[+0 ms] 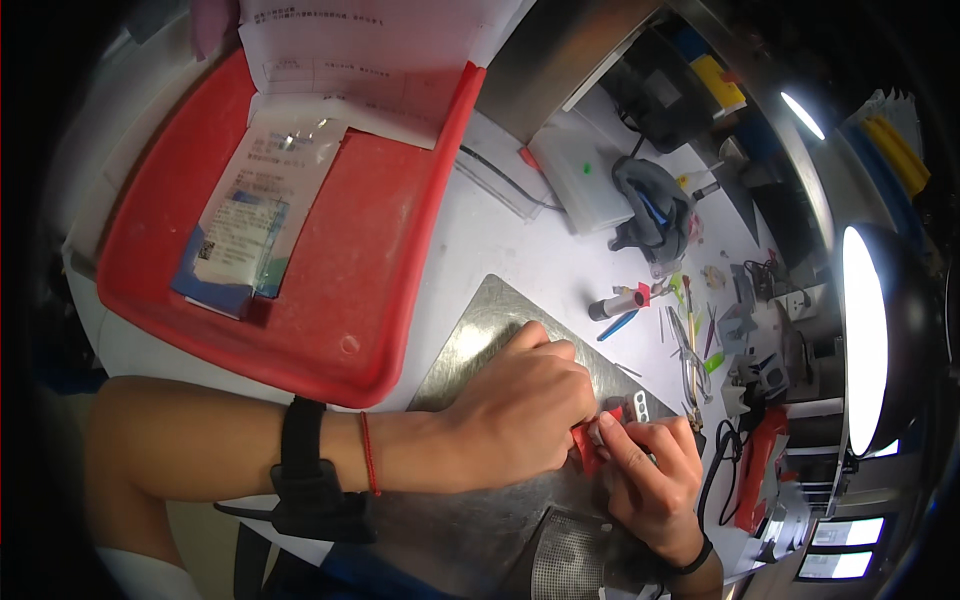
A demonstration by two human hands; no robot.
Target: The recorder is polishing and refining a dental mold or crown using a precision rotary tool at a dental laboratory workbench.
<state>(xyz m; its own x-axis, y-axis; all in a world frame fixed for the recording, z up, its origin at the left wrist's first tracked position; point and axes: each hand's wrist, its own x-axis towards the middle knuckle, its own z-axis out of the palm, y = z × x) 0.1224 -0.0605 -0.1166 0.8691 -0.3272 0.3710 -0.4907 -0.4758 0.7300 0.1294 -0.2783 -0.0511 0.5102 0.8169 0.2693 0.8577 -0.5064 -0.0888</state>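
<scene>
Over a metal plate on the white table, my two hands meet. My left hand is closed, its knuckles up and its fingertips hidden, right beside a small red piece that looks like thin sheet or tape. My right hand pinches the right side of this red piece between thumb and forefinger. Just beyond the right fingers lies a small silvery part with round holes. A dark-edged mesh piece shows at the plate's near side.
At the left stands a red tray with papers and a clear packet. Pliers, tweezers and a blue pen-like tool lie to the right. Further back are a grey pouch and a translucent box. A bright lamp hangs at right.
</scene>
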